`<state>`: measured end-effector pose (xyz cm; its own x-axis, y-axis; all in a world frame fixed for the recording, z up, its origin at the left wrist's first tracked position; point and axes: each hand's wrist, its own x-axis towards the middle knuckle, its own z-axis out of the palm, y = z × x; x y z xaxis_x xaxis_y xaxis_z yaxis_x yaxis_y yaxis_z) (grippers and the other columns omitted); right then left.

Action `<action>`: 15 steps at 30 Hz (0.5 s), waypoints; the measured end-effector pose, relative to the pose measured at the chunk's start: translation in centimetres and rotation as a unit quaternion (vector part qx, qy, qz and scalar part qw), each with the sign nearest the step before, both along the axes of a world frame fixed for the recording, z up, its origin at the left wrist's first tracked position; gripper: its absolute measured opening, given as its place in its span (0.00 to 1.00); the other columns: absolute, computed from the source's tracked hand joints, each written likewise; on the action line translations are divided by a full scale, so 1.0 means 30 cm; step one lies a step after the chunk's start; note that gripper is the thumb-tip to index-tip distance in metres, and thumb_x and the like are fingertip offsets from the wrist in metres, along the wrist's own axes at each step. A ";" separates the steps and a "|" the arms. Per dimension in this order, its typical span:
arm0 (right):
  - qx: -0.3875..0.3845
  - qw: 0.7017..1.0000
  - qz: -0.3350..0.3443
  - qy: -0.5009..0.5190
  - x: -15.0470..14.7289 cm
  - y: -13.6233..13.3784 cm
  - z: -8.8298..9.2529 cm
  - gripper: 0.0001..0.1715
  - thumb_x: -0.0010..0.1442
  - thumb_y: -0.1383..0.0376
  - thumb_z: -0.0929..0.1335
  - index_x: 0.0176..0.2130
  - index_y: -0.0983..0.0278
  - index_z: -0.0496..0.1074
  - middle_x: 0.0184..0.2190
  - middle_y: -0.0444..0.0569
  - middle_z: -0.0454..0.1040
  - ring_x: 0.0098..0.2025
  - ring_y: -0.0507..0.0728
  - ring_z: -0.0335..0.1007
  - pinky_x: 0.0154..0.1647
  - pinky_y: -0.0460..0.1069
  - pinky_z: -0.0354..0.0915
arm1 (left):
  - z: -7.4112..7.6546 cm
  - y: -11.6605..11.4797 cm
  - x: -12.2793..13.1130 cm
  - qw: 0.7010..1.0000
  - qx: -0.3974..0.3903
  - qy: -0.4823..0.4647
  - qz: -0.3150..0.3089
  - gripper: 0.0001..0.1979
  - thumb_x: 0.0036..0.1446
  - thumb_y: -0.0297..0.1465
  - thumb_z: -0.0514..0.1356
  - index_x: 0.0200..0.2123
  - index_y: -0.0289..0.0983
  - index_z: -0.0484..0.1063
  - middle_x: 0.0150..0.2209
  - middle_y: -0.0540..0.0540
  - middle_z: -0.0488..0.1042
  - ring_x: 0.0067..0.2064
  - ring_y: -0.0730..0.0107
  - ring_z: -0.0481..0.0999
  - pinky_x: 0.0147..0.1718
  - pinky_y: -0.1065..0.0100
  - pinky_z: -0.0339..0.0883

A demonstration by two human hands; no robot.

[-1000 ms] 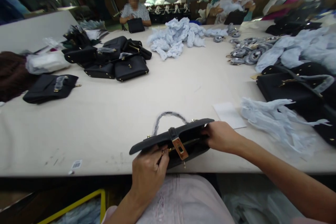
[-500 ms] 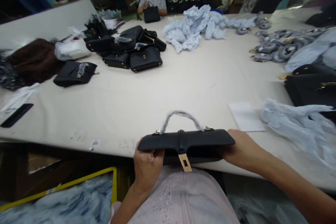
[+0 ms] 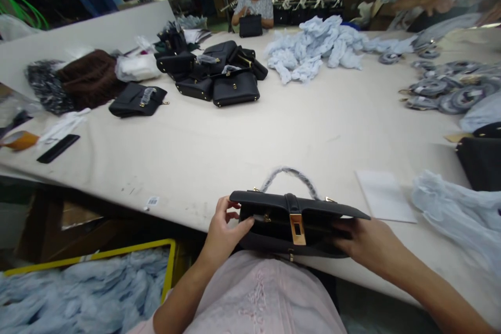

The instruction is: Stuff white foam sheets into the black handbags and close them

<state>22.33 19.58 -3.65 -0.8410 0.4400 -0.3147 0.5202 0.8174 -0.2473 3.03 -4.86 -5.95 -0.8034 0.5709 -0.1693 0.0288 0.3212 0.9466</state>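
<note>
At the table's front edge, against my body, is a black handbag [image 3: 270,201] with a gold clasp plate on its flap and a wrapped top handle [image 3: 291,171] standing up. The flap is lifted a little off the bag's front, leaving a dark gap. My left hand [image 3: 227,225] grips the bag's left end, thumb at the front opening and fingers behind. On the other end, my right hand [image 3: 358,240] holds the bag with its fingers under the flap, partly hidden by it.
Several black handbags [image 3: 237,88] are piled at the back left. Pale blue wrapping [image 3: 321,47] lies mid-table, coiled straps [image 3: 442,88] at the right. A white sheet [image 3: 385,195] sits nearby. Below left stands a yellow-rimmed bin [image 3: 117,251]. A person [image 3: 254,5] sits opposite.
The view has turned left. The flap has lifted, widening the gap below it; my left thumb now shows at the opening and my right fingers show under the flap.
</note>
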 end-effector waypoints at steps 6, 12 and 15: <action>0.028 0.991 0.080 0.099 -0.055 -0.123 0.099 0.12 0.61 0.54 0.67 0.41 0.50 0.78 0.36 0.47 0.81 0.33 0.60 0.77 0.30 0.50 0.66 | 0.000 -0.008 0.009 0.987 0.071 -0.147 0.002 0.18 0.53 0.33 0.63 0.47 0.40 0.66 0.45 0.45 0.72 0.45 0.63 0.73 0.42 0.64 0.69; -0.058 0.973 0.173 0.140 -0.216 -0.218 0.049 0.20 0.66 0.65 0.59 0.49 0.60 0.76 0.47 0.56 0.77 0.47 0.66 0.73 0.46 0.58 0.67 | 0.016 -0.008 0.014 0.994 0.003 0.107 0.009 0.06 0.55 0.31 0.61 0.37 0.40 0.75 0.48 0.44 0.69 0.51 0.61 0.68 0.53 0.58 0.64; -0.123 0.959 0.211 0.142 -0.269 -0.219 -0.007 0.22 0.66 0.66 0.58 0.54 0.58 0.72 0.54 0.53 0.72 0.55 0.66 0.67 0.54 0.62 0.63 | 0.028 -0.006 0.031 0.988 -0.032 0.148 -0.034 0.08 0.57 0.29 0.58 0.39 0.41 0.76 0.46 0.43 0.69 0.50 0.60 0.68 0.52 0.57 0.65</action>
